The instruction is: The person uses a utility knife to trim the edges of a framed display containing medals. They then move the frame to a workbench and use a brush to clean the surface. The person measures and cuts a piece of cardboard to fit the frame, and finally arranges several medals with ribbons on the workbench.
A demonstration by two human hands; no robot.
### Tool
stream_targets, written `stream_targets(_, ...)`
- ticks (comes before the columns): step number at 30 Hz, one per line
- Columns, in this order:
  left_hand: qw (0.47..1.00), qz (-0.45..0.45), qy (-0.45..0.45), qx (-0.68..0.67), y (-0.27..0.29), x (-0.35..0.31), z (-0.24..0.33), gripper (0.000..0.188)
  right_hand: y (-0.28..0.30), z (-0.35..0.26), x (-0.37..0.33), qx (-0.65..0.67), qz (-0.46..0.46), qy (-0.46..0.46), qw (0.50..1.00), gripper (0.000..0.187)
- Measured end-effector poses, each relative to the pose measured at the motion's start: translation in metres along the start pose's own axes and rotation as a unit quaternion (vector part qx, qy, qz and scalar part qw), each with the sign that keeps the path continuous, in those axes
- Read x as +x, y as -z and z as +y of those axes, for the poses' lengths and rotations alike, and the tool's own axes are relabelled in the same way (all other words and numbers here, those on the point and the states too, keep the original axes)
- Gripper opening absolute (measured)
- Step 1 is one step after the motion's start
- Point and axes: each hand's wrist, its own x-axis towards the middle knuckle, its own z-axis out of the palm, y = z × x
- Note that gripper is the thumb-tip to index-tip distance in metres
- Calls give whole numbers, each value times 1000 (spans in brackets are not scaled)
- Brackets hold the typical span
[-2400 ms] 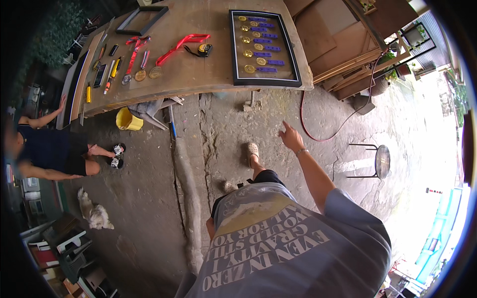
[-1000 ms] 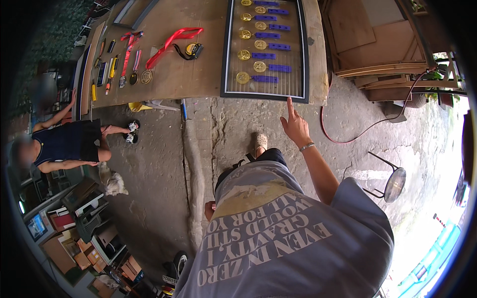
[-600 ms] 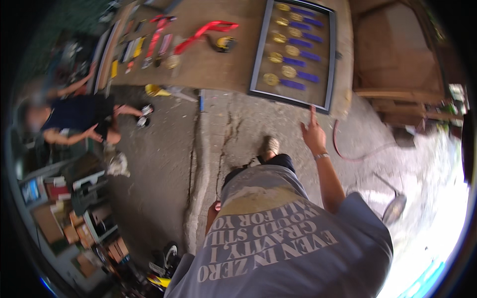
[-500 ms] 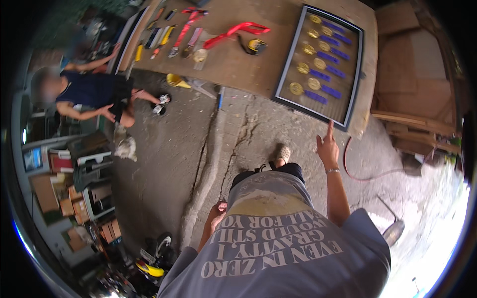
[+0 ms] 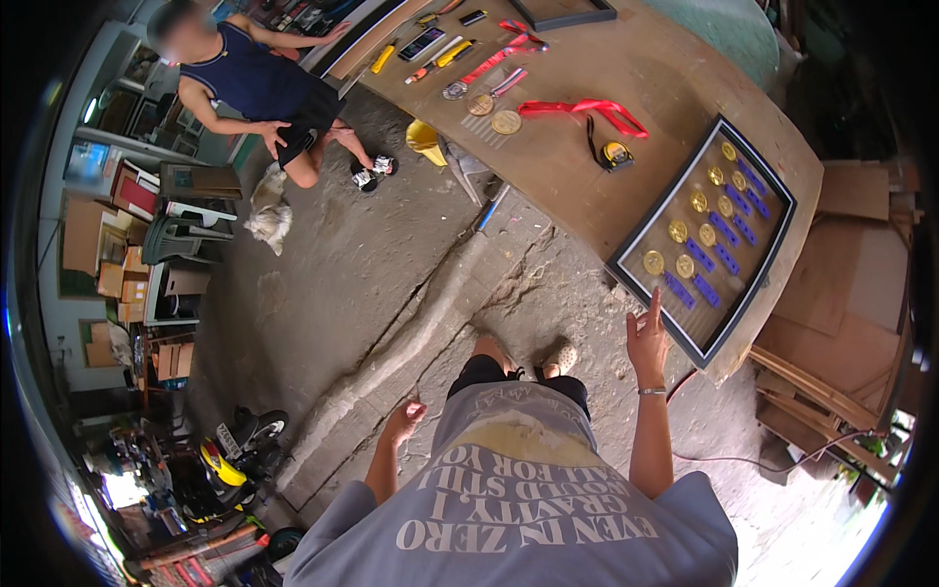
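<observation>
A dark-framed display case (image 5: pixel 641 277) lies near the table's right end, with several gold medals (image 5: pixel 678 232) and purple ribbon pieces (image 5: pixel 725 228) laid out in rows inside. My right hand (image 5: pixel 648 344) is at its near edge with the index finger stretched out. The fingertip overlaps the frame's border; whether it touches I cannot tell. Low beside my body, my left hand (image 5: pixel 403 423) hangs with its fingers curled in and nothing visible in it. A tape measure (image 5: pixel 616 154) and a red ribbon (image 5: pixel 587 110) lie on the table left of the case.
The brown table (image 5: pixel 577 205) also carries several medals (image 5: pixel 479 104), a phone (image 5: pixel 423 44) and a yellow cutter (image 5: pixel 384 59). Another person (image 5: pixel 245 88) sits at the left, near a pale furry animal (image 5: pixel 269 207). A motorcycle (image 5: pixel 230 455) stands lower left. A raised concrete strip (image 5: pixel 391 338) crosses the floor.
My view has turned and shifted, so the table and case appear lower and further right. My left hand has come away from my side. My right hand stays by the case's near edge.
</observation>
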Motion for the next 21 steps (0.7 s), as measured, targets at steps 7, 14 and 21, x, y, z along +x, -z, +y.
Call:
stream_targets(7,995,-18,59,-78,-7,35,-73,45,-27,-83,47,-4,-91,148,985,62)
stream_targets(14,997,47,-52,35,27,95,-38,48,-101,-94,40,31,-273,123,954,49)
stream_targets(21,950,215,-19,-227,35,91,-8,52,-151,-160,39,-67,-531,304,788,46)
